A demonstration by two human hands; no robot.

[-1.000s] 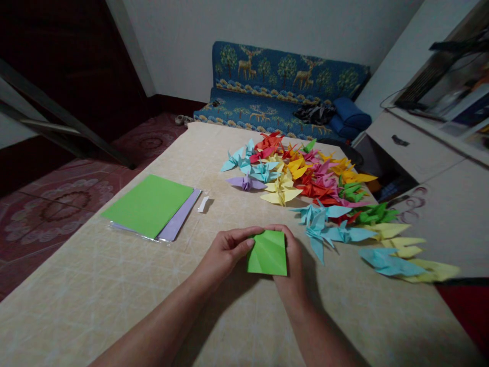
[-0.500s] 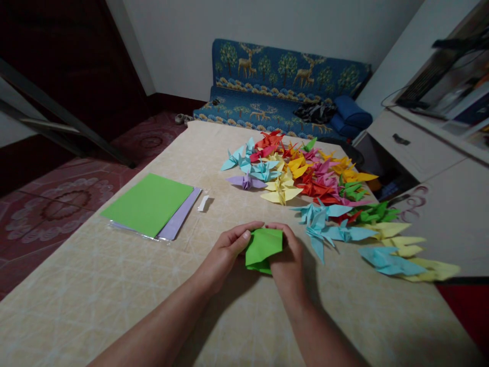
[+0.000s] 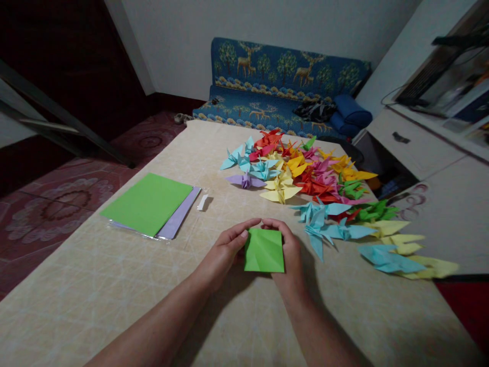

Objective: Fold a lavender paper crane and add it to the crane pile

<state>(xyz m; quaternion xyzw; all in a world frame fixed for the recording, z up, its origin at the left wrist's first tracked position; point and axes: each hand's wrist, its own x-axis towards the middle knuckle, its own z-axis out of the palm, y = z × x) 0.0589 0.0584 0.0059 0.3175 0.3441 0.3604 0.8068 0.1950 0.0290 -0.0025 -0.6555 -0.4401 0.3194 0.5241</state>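
Observation:
Between my two hands is a folded square of green origami paper [image 3: 264, 251], with crease lines across its face. My left hand [image 3: 231, 245] grips its left edge, the thumb at the upper left corner and the fingers curled behind the far side. My right hand [image 3: 289, 251] holds the right edge from below and behind, so most of its fingers are hidden by the paper. The fingertips of both hands nearly meet beyond the top edge. The paper is held just above the patterned tablecloth [image 3: 153, 285].
Folded paper cranes [image 3: 282, 189] in many colours crowd the right and far part of the table. At left lie green sheets [image 3: 148, 204] over purple paper [image 3: 179, 216] in a clear sleeve. A small white paper strip [image 3: 202, 202] lies beside them. A blue sofa [image 3: 267, 97] stands behind.
The green paper's front flap, which was partly lifted and bent, now lies flat, making a neat square. Both hands stay nearly in place, with the right thumb no longer on the front.

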